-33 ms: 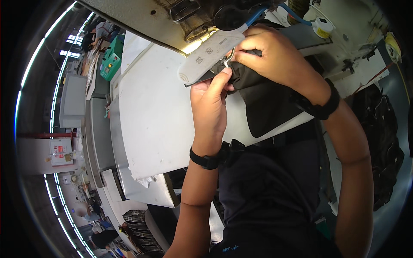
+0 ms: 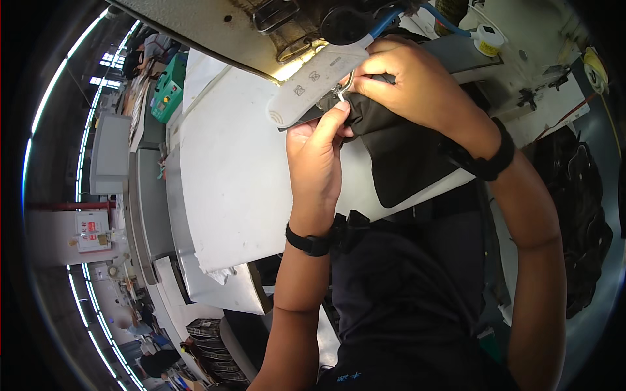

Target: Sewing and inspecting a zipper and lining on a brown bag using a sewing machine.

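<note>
My left hand pinches the near edge of a piece of black fabric, its thumb on top beside a small bent metal part of a sewing machine. On the other side of that part, my right hand is closed on the same fabric, thumb and forefinger pressed together. The cloth bunches between the two hands and hangs over the table's near edge. A long pale plastic cover over the sewing spot hides the needle and some of my left fingertips.
Overhead is the machine's arm, with a lit lamp below it. A white worktable spreads to the left. Blue tubing runs to a small white round fitting. Dark cloth pieces hang at right; a green box stands far left.
</note>
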`<state>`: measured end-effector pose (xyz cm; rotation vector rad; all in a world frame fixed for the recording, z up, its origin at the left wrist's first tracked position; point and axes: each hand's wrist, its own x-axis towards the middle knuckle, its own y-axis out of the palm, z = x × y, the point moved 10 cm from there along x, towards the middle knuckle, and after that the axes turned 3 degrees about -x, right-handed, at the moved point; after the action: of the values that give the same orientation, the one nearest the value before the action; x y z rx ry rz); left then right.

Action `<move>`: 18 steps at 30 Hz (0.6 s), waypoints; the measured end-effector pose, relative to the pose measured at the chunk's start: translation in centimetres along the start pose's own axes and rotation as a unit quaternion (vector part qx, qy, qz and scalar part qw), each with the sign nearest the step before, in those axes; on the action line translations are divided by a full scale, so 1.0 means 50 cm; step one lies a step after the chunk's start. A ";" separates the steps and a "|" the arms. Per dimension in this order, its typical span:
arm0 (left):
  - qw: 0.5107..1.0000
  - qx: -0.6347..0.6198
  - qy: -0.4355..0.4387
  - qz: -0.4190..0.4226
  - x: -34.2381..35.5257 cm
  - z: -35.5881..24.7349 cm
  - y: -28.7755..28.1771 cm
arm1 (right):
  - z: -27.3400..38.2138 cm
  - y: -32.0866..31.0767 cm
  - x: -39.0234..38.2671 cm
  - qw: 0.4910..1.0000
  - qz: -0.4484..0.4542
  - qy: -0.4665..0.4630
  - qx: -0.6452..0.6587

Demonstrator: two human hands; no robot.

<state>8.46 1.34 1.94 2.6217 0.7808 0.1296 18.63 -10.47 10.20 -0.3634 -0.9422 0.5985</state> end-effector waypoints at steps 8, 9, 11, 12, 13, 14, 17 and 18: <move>1.000 0.016 0.023 -0.004 0.005 -0.014 0.005 | 0.000 0.003 0.002 1.000 0.018 0.013 0.017; 1.000 0.014 0.026 0.007 0.006 -0.017 0.010 | 0.005 -0.001 0.003 1.000 0.015 0.004 0.008; 1.000 0.016 0.020 0.010 0.005 -0.017 0.008 | 0.007 -0.001 0.003 1.000 0.020 0.004 0.010; 1.000 0.012 0.028 0.003 0.005 -0.023 0.002 | 0.007 -0.001 0.003 1.000 0.018 0.007 0.013; 1.000 0.005 0.013 0.014 0.008 -0.019 0.003 | 0.002 0.002 0.003 1.000 0.022 0.017 0.010; 1.000 -0.002 -0.004 0.025 0.010 -0.014 0.004 | 0.003 0.006 0.003 0.999 0.028 0.015 0.013; 0.999 0.004 -0.014 0.033 0.011 -0.014 0.001 | 0.001 0.001 0.002 1.000 0.003 0.021 0.020; 0.999 0.005 -0.010 0.040 0.011 -0.015 0.004 | 0.003 0.002 0.002 1.000 0.003 0.016 0.013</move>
<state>8.88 1.76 2.70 2.6595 0.6712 0.1214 18.50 -10.35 10.29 -0.3509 -0.9023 0.6087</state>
